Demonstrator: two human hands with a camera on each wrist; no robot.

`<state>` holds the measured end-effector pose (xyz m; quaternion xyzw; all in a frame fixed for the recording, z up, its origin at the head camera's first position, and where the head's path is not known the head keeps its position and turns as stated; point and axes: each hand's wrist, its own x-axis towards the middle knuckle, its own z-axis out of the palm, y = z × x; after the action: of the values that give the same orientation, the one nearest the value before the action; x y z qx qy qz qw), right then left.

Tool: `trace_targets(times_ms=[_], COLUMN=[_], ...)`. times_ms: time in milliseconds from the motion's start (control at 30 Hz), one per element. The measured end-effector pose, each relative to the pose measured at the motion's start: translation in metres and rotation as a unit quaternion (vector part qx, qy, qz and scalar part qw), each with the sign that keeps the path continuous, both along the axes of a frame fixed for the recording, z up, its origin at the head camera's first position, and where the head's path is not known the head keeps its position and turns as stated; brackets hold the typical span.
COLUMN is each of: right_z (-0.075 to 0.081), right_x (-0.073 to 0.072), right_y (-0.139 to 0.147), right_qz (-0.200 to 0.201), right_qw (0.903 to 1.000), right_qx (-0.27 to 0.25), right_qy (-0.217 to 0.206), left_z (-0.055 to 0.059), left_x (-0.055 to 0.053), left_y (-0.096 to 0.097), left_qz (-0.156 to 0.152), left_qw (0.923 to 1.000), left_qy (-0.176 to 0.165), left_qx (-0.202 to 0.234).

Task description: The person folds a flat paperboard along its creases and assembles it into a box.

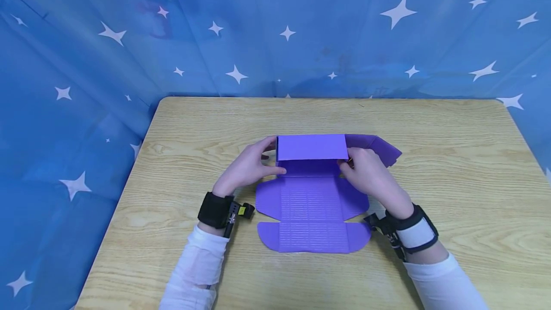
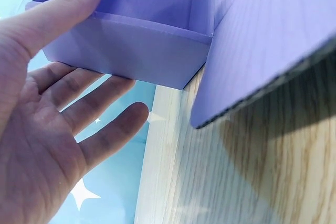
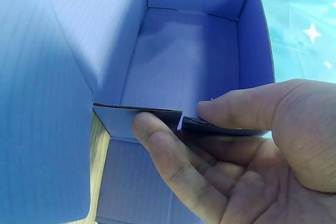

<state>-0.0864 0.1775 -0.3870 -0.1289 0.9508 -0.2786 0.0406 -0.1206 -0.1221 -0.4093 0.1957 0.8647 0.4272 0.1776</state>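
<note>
A partly folded purple cardboard box [image 1: 312,147] stands on the table, its lid panel [image 1: 314,204] spread toward the near edge. My left hand [image 1: 247,166] holds the box's left end. In the left wrist view, the thumb lies over the rim of the end wall [image 2: 126,51] and the fingers are outside it. At the right end, my right hand [image 1: 366,171] pinches the end flaps [image 3: 139,107], thumb inside and fingers outside. A narrow slit shows between these flaps in the right wrist view. An unfolded side panel [image 1: 383,149] sticks out to the right.
The box rests on a light wood-grain table [image 1: 452,181]. A blue cloth with white stars [image 1: 275,27] hangs behind the table and along its left side. Rounded flaps [image 1: 269,236] project from both sides of the lid panel.
</note>
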Motion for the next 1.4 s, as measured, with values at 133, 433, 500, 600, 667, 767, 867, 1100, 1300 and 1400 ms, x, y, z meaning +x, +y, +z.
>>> trace_targets(times_ms=[133, 433, 500, 600, 667, 767, 867, 1100, 1300, 1400], right_z=[0.000, 0.000, 0.002, 0.005, 0.009, 0.018, 0.030, 0.038, 0.028, 0.019], right_x=[0.000, 0.001, 0.001, 0.001, 0.001, 0.003, 0.007, 0.009, 0.002, 0.001], right_y=[0.000, 0.001, 0.002, 0.004, 0.006, 0.013, 0.023, 0.045, 0.062, 0.070], right_qz=[-0.002, 0.000, 0.002, 0.002, 0.005, 0.012, 0.013, -0.010, -0.039, -0.038], right_qw=[1.0000, 1.0000, 1.0000, 0.9999, 0.9998, 0.9997, 0.9999, 0.9967, 0.9977, 0.9987], right_qx=[-0.002, 0.001, 0.006, 0.014, 0.016, 0.019, 0.003, -0.041, -0.039, -0.033], right_qy=[-0.001, -0.004, -0.003, -0.004, -0.009, -0.014, -0.011, 0.070, 0.039, -0.005], left_z=[0.000, 0.000, 0.000, -0.001, -0.001, -0.001, -0.002, -0.002, -0.002, -0.001], left_x=[0.000, 0.000, 0.000, 0.000, 0.000, 0.000, 0.000, -0.001, -0.001, -0.001], left_y=[0.001, 0.001, 0.001, 0.001, 0.001, 0.000, 0.000, 0.000, 0.001, 0.001], left_qz=[-0.001, -0.002, 0.000, 0.002, 0.004, 0.006, 0.005, 0.004, 0.000, 0.003], left_qw=[1.0000, 1.0000, 1.0000, 1.0000, 1.0000, 0.9999, 1.0000, 1.0000, 1.0000, 1.0000], left_qy=[0.002, 0.003, 0.001, -0.002, -0.005, -0.007, -0.006, -0.003, 0.004, -0.001], left_qx=[0.001, 0.001, 0.000, -0.001, -0.003, -0.005, -0.004, -0.002, 0.003, 0.003])
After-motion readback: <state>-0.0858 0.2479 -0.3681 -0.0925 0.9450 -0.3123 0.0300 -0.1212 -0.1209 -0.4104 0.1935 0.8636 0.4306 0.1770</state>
